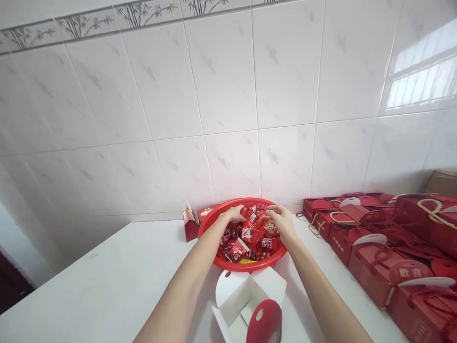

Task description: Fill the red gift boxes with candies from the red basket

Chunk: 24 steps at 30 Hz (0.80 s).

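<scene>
Left hand (pixel 235 214): inside the basket (pixel 239 266), towards its far left, fingers curled down at a red wrapper; the fingertips are hidden, so whether they pinch it I cannot tell.
Right hand (pixel 282 221): over the basket's right side, thumb and fingers bent and parted, nothing plainly held. The step looks like picking among the sweets (pixel 250 236); the next move probably calls for closing fingertips on a wrapper and lifting it above the rim.
Wall (pixel 228 95): white tile behind the basket, with a bamboo border (far above it).
Table (pixel 107 267): white, under the basket and stretching to its left.
Boxes (pixel 374 262): red, packed in rows to the basket's right, some with cord handles; they limit elbow room on that side.
Basket: red, round, upright, near the wall.
Open box (pixel 235 305): in front of the basket, white inside, flaps spread; the far flaps stand just beside the rim, where a returning wrist could catch.
Carton (pixel 442 188): brown, well apart to the basket's right, partly out of view.
Small box (pixel 191 226): red, just beside the basket's back left.
Sweets: heaped within the basket, mostly red wrappers (one yellow near the front).
</scene>
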Motion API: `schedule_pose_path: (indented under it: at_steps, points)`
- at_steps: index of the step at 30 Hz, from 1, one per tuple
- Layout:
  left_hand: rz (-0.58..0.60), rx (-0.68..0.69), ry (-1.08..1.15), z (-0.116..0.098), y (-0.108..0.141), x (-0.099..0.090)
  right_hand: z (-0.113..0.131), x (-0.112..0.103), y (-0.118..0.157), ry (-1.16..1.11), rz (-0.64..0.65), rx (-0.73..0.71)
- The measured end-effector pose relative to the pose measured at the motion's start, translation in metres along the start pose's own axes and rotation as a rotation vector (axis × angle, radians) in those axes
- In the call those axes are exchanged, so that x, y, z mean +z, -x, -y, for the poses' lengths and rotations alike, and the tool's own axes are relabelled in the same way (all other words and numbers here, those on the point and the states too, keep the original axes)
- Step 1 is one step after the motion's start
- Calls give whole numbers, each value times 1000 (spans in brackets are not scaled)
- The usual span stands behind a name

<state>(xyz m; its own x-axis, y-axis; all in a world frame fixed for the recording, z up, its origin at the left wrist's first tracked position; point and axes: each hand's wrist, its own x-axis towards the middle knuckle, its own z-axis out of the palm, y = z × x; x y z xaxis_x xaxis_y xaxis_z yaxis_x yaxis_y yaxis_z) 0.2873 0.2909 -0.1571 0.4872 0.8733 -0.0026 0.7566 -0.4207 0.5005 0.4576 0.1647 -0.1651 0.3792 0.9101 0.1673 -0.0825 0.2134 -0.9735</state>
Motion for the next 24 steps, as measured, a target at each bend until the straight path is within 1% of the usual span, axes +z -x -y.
schedule_pose_path:
  at_steps: [3, 5, 10, 13, 16, 19, 21, 24]
  points:
    - [71, -38, 24, 4, -8, 4, -1, 1, -3, 10, 17, 8]
    - [80, -52, 53, 9, -7, 5, -2, 1, -4, 12, 30, 16]
    - [17, -21, 229, 21, 1, 9, -2, 0, 0, 25, 69, 19]
    - [-13, 23, 350, 22, 2, 6, -1, 0, 3, 41, 71, 15]
    - [-26, 65, 456, 19, 0, -5, -1, 1, 3, 55, 64, 13]
    - [-46, 130, 600, 11, 1, -14, -1, 1, 2, 65, 65, 6]
    - [-42, 175, 703, 2, 4, -16, -1, 1, 2, 70, 73, 0]
    - [19, 217, 814, -11, 11, -14, 0, 2, 4, 70, 104, -15]
